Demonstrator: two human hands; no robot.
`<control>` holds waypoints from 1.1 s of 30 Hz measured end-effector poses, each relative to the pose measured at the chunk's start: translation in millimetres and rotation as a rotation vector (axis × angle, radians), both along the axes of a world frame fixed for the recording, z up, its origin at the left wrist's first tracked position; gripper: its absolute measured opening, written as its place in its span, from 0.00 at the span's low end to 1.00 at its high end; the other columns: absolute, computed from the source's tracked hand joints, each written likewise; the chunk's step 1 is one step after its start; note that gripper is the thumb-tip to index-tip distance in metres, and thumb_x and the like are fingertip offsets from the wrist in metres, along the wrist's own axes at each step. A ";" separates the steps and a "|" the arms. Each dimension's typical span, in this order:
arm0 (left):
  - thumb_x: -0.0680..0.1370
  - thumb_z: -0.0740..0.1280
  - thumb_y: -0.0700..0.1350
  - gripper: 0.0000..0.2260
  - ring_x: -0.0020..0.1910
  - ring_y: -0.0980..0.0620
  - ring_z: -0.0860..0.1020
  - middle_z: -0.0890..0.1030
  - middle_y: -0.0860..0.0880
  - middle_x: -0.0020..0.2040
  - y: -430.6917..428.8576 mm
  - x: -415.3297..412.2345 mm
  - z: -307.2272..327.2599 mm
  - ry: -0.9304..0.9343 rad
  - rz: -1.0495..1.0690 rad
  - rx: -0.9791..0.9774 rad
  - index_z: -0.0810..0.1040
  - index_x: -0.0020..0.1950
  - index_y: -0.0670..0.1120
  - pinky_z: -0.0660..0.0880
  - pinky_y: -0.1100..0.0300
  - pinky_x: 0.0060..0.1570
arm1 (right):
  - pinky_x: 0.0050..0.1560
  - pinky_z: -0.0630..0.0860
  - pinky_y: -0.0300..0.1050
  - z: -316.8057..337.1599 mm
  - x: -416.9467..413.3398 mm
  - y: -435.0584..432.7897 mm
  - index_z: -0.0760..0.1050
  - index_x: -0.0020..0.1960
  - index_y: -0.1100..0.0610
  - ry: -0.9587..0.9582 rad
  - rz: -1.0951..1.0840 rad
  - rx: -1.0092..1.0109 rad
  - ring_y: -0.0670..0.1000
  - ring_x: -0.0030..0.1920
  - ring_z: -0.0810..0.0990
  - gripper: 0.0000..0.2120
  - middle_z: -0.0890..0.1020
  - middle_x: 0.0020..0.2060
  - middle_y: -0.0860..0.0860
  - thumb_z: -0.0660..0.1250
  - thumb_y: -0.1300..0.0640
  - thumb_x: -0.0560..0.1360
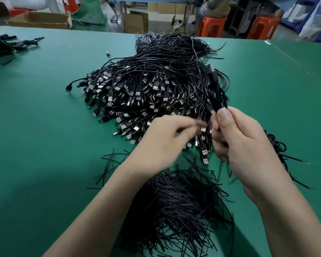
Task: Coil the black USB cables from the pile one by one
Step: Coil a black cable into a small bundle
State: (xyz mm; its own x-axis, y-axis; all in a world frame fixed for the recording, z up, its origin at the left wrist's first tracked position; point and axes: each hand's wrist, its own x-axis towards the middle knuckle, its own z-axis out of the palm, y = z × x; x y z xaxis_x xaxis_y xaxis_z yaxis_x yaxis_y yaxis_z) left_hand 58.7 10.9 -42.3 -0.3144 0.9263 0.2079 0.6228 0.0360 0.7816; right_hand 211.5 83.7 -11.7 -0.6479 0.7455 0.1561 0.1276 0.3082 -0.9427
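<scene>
The right hand (245, 145) clenches a half-looped cable (215, 89) upright at the near right edge of the pile (146, 86) — the blurred left hand (167, 140), its grip unclear, should lay each loop evenly.

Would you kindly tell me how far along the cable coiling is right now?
Early on, it seems. Done: a few coiled cables lie on the green table beside the right hand. In hand: that hand grips one cable folded into loops, while the blurred left hand reaches toward it. Left: the large pile of loose USB cables awaits coiling.
</scene>
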 end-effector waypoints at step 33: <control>0.76 0.72 0.51 0.11 0.42 0.47 0.78 0.87 0.44 0.46 -37.8 -38.0 45.1 -0.422 -0.118 -0.002 0.86 0.56 0.65 0.73 0.60 0.45 | 0.29 0.63 0.42 -4.6 -10.2 -15.5 0.68 0.38 0.49 -0.041 0.067 0.114 0.45 0.27 0.65 0.18 0.67 0.27 0.43 0.53 0.47 0.86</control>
State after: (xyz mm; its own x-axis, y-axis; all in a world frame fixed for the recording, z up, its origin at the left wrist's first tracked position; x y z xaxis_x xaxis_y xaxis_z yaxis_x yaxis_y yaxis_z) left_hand 20.7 -26.8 2.7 -0.2636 0.9612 0.0816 0.2488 -0.0140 0.9685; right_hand 201.3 68.2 -16.3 -0.7032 0.6795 0.2092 0.1411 0.4218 -0.8956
